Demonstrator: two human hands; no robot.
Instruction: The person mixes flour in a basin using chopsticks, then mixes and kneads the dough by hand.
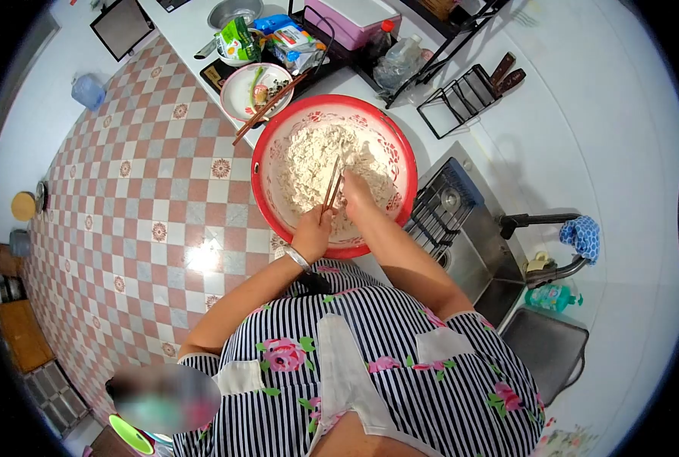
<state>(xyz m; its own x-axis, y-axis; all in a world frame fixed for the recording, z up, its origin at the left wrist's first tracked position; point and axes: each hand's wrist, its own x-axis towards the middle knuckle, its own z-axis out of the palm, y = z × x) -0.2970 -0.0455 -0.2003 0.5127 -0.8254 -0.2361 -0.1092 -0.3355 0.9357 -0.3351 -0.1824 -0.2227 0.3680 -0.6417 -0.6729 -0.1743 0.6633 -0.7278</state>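
A large red-rimmed enamel basin with a red pattern inside holds pale, crumbly flour dough. My left hand, a bracelet at its wrist, is closed around a pair of brown chopsticks at the near side of the basin. Their far ends slant up over the dough. Inside the basin, my right hand is beside the chopsticks, low against the dough. Its fingers are curled and partly hidden, so I cannot make out what is in them.
Beyond the basin, a plate carries food scraps, with another pair of chopsticks across its edge. Packets and bottles stand behind. On the right are a knife rack, a sink, a faucet and a green soap bottle.
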